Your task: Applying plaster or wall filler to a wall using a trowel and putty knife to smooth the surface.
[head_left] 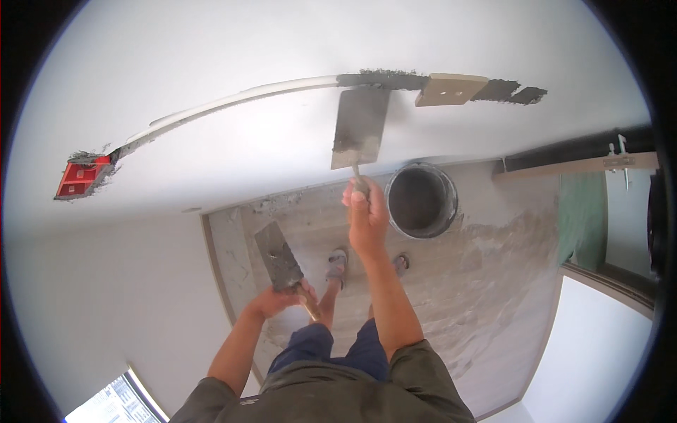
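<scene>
My right hand (367, 218) is closed round the handle of a broad, flat plastering trowel (361, 123). The far edge of its grey blade meets or nearly meets the strip of wet grey mortar (395, 80) in the white wall; whether it touches I cannot tell. Lower down on the left, my left hand (276, 302) grips the wooden handle of a second, smaller trowel (277, 255), its blade smeared with grey mortar. From the mortar strip a white conduit (240, 97) runs left along a channel in the wall to a red electrical box (83, 178).
A black bucket (451, 204) of dark grey contents stands on the floor by the wall, right of my right hand. A beige plate (451, 90) covers part of the mortar strip. At the right is a wooden door edge (578, 168) with a latch. Smears mark the floor (486, 282).
</scene>
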A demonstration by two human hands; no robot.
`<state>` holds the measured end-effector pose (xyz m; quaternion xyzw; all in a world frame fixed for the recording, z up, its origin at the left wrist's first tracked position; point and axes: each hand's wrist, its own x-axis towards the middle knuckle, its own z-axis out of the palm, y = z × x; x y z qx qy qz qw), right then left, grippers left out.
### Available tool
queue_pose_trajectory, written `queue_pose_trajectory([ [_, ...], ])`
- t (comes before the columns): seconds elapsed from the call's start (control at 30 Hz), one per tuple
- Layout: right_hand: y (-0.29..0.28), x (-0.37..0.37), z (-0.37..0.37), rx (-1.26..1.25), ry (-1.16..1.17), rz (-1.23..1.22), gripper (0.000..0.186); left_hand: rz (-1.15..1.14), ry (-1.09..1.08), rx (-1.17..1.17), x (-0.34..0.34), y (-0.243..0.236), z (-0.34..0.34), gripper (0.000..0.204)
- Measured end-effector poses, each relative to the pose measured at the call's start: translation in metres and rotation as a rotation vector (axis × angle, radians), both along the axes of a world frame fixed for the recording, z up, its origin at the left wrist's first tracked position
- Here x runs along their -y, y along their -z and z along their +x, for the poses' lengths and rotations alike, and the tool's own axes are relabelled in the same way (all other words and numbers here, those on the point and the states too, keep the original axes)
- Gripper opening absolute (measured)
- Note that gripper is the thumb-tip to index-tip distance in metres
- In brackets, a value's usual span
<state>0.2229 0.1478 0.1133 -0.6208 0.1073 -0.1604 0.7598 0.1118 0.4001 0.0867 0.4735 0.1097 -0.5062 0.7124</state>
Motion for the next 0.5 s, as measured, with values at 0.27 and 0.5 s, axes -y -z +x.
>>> queue_pose_trajectory([
  [0.27,-0.016,0.014,0.020,0.051,-0.013,0.006,0.031,0.043,-0.002,-0.018,-0.001,-0.001,-0.005,0.028],
  [0.5,0.008,0.016,0.011,-0.020,-0.027,-0.012,0.030,0.016,0.014,0.024,0.002,0.004,-0.002,0.026],
])
